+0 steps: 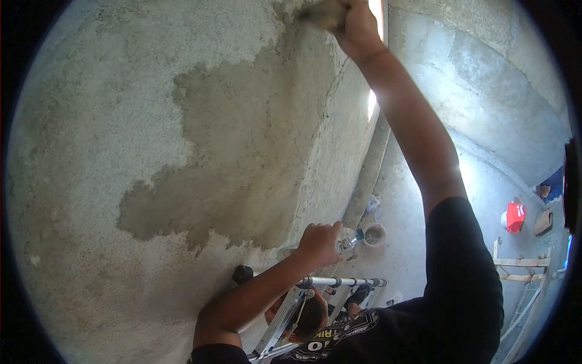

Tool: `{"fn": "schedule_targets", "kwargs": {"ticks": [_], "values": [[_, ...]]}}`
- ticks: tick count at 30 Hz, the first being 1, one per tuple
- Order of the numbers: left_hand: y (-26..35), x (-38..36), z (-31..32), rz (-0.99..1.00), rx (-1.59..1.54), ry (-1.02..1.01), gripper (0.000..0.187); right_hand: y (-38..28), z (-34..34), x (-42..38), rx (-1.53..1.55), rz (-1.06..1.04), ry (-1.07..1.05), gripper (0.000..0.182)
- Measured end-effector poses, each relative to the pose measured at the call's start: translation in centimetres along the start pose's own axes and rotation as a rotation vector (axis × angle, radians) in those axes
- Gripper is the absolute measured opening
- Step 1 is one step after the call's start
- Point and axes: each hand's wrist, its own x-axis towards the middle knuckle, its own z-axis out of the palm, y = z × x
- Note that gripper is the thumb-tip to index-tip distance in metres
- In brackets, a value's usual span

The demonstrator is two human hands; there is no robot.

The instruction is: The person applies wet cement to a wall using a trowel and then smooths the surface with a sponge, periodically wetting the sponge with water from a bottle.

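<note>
My right hand (pixel 357 30) is raised at the top of the view, its fingers closed round a blurred brush-like tool (pixel 324 15) that meets the wall. Lower down, my left hand (pixel 320 244) grips a clear plastic bottle (pixel 347 240) with a blue cap, tilted sideways. A large dark, damp-looking patch (pixel 236 151) spreads over the rough grey wall (pixel 109 103), reaching up to the tool.
Below me stands a metal ladder (pixel 339 281), with an orange bucket (pixel 270 312) beside it. A round container (pixel 374 235) is on the floor. At the right are a red and white object (pixel 514 217) and a wooden frame (pixel 521 262).
</note>
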Motion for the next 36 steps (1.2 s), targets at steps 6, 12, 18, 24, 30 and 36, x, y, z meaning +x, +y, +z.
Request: {"fn": "schedule_targets", "kwargs": {"ticks": [6, 12, 18, 24, 30, 36], "values": [[0.2, -0.2, -0.1, 0.014, -0.026, 0.018, 0.066, 8.9, -6.0, -1.9, -0.791, 0.11, 0.115, 0.032], [0.3, -0.1, 0.2, 0.018, -0.025, 0.009, 0.066, 3.9, 2.3, -1.2, -0.433, 0.152, 0.154, 0.032], [0.2, -0.1, 0.1, 0.025, -0.074, 0.04, 0.068, 1.3, -3.1, -5.7, -1.236, -0.705, -0.082, 0.034], [-0.3, 0.2, 0.7, 0.067, -0.111, 0.178, 0.069, 7.8, -18.9, -23.7, -0.333, -0.016, 0.311, 0.04], [0.3, 0.0, 0.1, 0.046, -0.142, 0.139, 0.072, 8.7, -26.9, -48.7, -0.536, 0.539, 0.765, 0.039], [-1.4, 0.6, 0.8, 0.042, -0.16, 0.254, 0.067, 3.2, -22.1, -54.1, -0.691, 0.677, 0.538, 0.034]]}}
